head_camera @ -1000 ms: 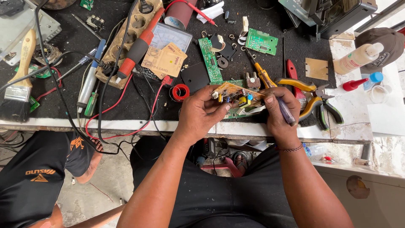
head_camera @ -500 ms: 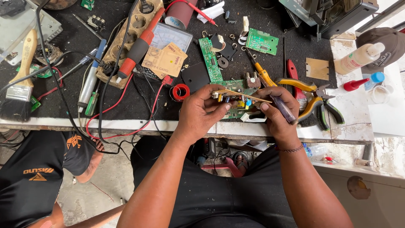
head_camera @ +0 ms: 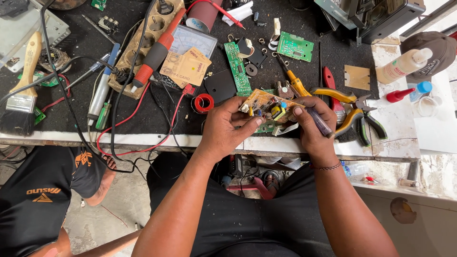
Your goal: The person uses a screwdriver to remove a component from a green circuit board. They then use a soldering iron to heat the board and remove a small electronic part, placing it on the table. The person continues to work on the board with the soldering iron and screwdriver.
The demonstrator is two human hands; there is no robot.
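My left hand (head_camera: 224, 127) grips the left edge of a small orange-brown circuit board (head_camera: 263, 101) studded with yellow and blue parts, held just above the table's front edge. My right hand (head_camera: 312, 124) is at the board's right edge, its index finger resting on it. The same hand's fingers are closed around a dark translucent tool handle (head_camera: 322, 124) that sticks out to the lower right. The tool's tip is hidden. A green board (head_camera: 267, 127) and a pale ribbon peek out beneath the held board.
Around it on the black mat lie a red wire spool (head_camera: 203, 103), green circuit boards (head_camera: 235, 66) (head_camera: 295, 46), yellow-handled pliers (head_camera: 333, 93), green-black cutters (head_camera: 372, 126), a paintbrush (head_camera: 21, 95), a wooden power strip (head_camera: 141, 45) and a meter (head_camera: 191, 44). Another person's leg (head_camera: 45, 190) is at lower left.
The thin tool that lay across the board half a second ago has swung away, its handle now pointing lower right. The board has tilted slightly between my hands.
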